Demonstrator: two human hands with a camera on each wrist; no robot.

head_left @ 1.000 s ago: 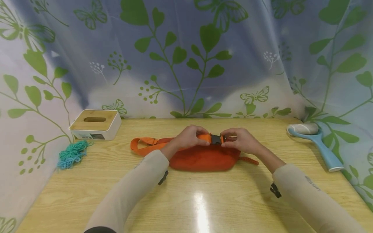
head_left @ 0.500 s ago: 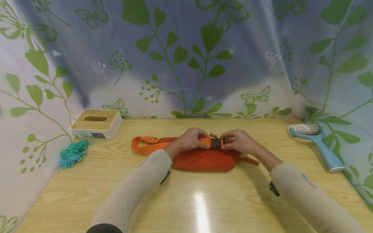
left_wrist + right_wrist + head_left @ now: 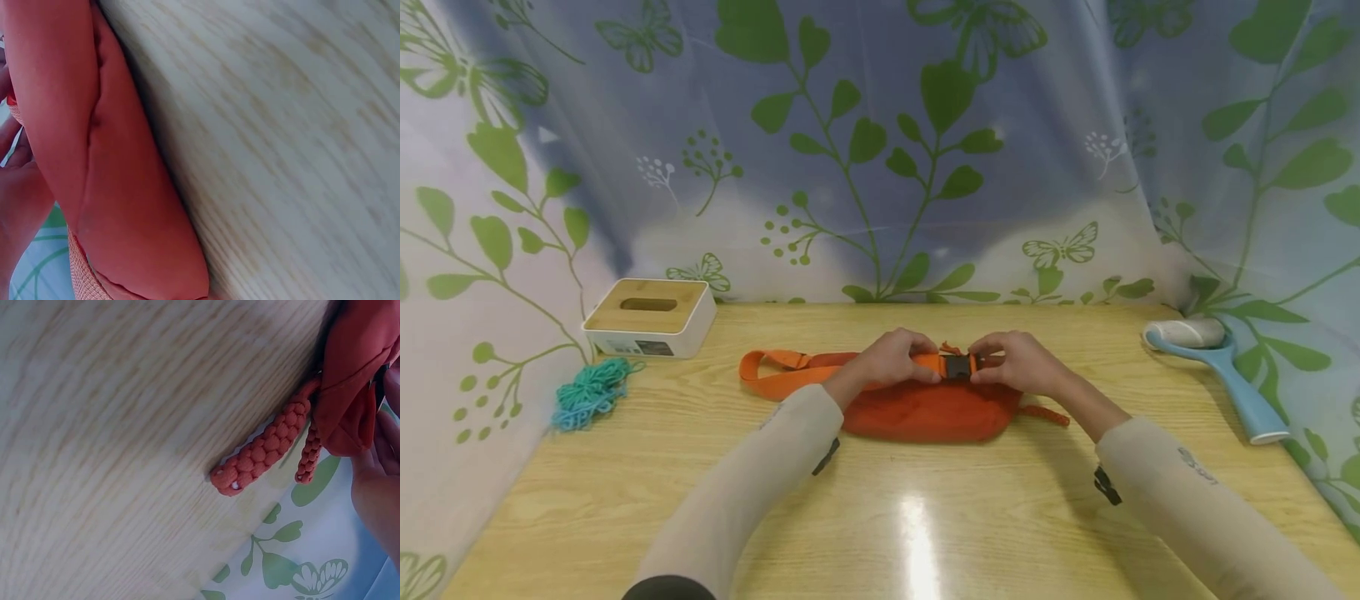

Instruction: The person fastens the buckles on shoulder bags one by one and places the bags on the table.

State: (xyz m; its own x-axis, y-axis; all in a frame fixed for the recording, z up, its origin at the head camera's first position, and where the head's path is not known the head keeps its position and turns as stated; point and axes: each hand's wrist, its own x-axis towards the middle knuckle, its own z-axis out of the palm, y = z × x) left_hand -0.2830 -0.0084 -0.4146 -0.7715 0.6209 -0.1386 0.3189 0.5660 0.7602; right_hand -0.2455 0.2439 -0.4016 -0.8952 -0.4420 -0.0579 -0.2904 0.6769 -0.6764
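Observation:
An orange-red waist bag (image 3: pixel 928 414) lies on the wooden table, its orange strap (image 3: pixel 775 382) looping out to the left. Above the bag's upper edge, the black side-release buckle (image 3: pixel 957 367) joins the strap between both hands. My left hand (image 3: pixel 891 357) pinches the strap just left of the buckle, thumb in front. On the other side my right hand (image 3: pixel 1018 363) pinches the buckle's right end between thumb and fingers. The bag's body fills the left of the left wrist view and partly hides that hand. Braided cord pulls (image 3: pixel 265 447) hang from the bag's end in the right wrist view.
A white tissue box (image 3: pixel 650 318) with a wooden lid stands at the back left, teal and blue yarn (image 3: pixel 591 393) in front of it. At the right lies a blue lint roller (image 3: pixel 1223 371). A leaf-patterned curtain (image 3: pixel 880 167) encloses the table's back and sides.
Both hands have lowered slightly with the buckle, and a small braided pull now shows behind it. Their pinch on the strap and buckle looks the same.

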